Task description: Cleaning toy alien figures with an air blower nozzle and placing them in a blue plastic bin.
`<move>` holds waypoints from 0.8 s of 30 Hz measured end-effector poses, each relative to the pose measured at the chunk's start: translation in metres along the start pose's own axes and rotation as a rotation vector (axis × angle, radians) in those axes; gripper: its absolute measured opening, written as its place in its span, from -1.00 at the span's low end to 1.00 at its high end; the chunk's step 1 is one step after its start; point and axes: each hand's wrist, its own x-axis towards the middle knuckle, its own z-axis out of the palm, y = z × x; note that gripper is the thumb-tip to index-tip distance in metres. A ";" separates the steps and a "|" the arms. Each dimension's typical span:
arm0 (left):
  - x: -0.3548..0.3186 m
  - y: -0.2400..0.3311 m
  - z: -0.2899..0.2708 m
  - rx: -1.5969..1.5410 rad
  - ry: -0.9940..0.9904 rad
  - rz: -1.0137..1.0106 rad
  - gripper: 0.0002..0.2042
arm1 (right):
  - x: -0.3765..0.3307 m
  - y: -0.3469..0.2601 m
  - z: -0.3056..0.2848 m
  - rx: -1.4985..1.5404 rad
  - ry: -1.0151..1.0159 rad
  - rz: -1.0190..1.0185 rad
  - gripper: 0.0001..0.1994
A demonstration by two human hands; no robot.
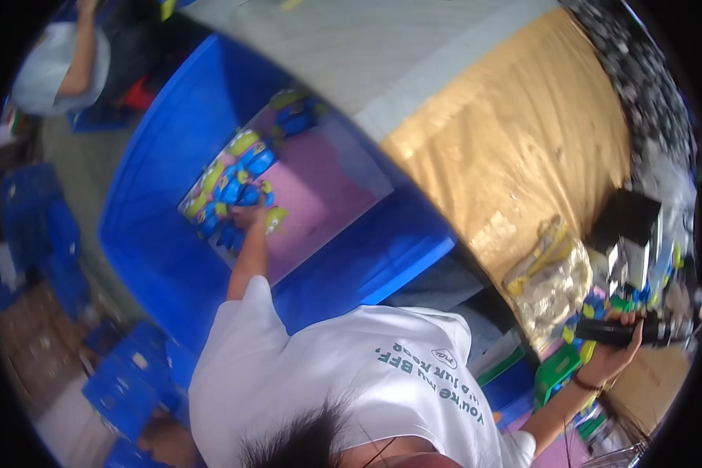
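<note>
My left hand (249, 216) reaches into a large blue bin (164, 144), its fingers closed on a small green-and-blue toy figure (243, 195). Several similar figures crowd around it along the left side of a pink sheet (327, 183) lying in the bin. Another green-and-blue figure (292, 117) lies farther back, in shade. Off to the right, my right hand (625, 343) is wrapped around a black cylindrical tool (604, 331), held over a cluttered area. Blur hides the exact fingertips of the left hand.
A tan-covered table (515, 140) runs along the bin's right side. Crumpled clear plastic bags (550, 281), a black box (625, 222) and a green basket (556, 369) sit at right. Blue crates (136, 378) stand at lower left. Another person (62, 70) is at upper left.
</note>
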 end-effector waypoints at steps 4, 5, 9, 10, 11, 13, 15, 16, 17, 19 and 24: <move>0.020 0.024 0.000 0.034 -0.314 0.304 -0.29 | -0.012 -0.009 -0.003 -0.051 0.110 -0.075 -0.82; 0.024 0.029 -0.003 0.091 -0.459 0.413 -0.29 | -0.016 -0.004 -0.003 -0.057 0.120 -0.096 -0.82; -0.009 0.034 -0.005 0.512 -0.991 0.645 -0.27 | -0.020 0.010 0.000 -0.101 0.156 -0.168 -0.78; -0.026 0.033 -0.002 0.620 -1.053 0.646 -0.27 | -0.022 0.009 0.004 -0.128 0.164 -0.172 -0.77; -0.041 0.033 -0.003 0.709 -1.066 0.640 -0.27 | -0.024 0.010 0.009 -0.140 0.181 -0.178 -0.75; -0.063 0.036 -0.002 0.739 -0.978 0.593 -0.26 | -0.020 0.011 0.024 -0.159 0.188 -0.195 -0.71; -0.077 0.040 -0.001 0.634 -0.853 0.563 -0.25 | -0.022 0.007 0.025 -0.163 0.179 -0.188 -0.66; -0.081 0.043 0.001 0.532 -0.784 0.556 -0.25 | -0.024 0.004 0.022 -0.140 0.177 -0.185 -0.65; -0.085 0.044 0.003 0.404 -0.720 0.561 -0.25 | -0.025 0.001 0.018 -0.120 0.172 -0.182 -0.64; -0.065 0.034 0.013 0.053 -0.604 0.614 -0.25 | -0.025 -0.001 0.009 -0.116 0.146 -0.201 -0.62; -0.083 0.022 -0.066 -0.727 -0.439 0.673 -0.32 | -0.017 -0.019 -0.006 -0.145 0.037 -0.324 -0.73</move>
